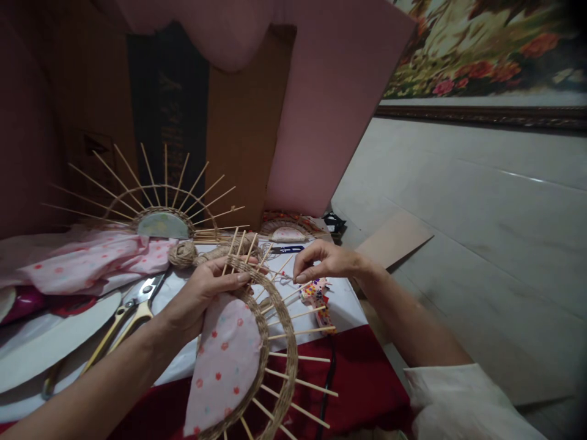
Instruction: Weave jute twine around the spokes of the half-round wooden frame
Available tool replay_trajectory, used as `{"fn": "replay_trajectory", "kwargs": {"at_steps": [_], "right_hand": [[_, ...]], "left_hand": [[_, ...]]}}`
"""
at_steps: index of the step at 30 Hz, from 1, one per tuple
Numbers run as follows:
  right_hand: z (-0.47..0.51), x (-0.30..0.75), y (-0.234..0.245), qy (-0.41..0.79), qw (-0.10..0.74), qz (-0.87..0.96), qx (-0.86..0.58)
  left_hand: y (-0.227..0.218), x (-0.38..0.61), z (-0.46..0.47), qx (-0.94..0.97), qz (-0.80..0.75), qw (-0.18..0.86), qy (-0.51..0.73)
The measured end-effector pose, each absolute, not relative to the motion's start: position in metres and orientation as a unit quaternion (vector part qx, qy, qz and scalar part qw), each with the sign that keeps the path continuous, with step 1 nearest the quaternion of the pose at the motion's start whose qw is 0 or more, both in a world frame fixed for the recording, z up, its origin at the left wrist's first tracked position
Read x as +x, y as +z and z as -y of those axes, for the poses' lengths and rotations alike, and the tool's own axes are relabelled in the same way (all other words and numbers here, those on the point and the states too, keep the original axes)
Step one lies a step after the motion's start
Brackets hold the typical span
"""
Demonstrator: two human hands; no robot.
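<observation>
Left hand (202,296) closed on the upper rim of the frame (279,342), a woven half-round with a dotted pink pad and sticks radiating outward, held tilted above the table (353,305). Right hand (325,261), just beside it, has thumb and forefinger pinched on a thin strand (285,276) at the rim. The glue gun (316,296) lies under the right hand; scissors (137,302) and twine ball (182,253) lie to the left — a second frame (162,223) stands behind.

left hand (202,299) gripping woven fan frame (257,360), right hand (328,261) pinching skewer (275,273)
</observation>
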State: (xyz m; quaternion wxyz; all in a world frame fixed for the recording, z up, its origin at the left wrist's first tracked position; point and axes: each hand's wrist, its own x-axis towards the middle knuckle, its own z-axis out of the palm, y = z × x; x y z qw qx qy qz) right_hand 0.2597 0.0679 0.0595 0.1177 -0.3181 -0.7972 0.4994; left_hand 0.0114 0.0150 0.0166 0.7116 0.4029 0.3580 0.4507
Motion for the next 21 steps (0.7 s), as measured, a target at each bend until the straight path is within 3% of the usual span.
{"fn": "replay_trajectory", "kwargs": {"at_steps": [15,21], "right_hand": [[-0.065,0.265,0.069,0.475,0.145,0.804,-0.328],[-0.063,0.266,0.079,0.439,0.201,0.809,-0.335]], "left_hand": [[0.016,0.012,-0.014,0.407,-0.353,0.715,0.445],[0.018,0.012,-0.013,0.413,-0.361,0.713,0.437]]}}
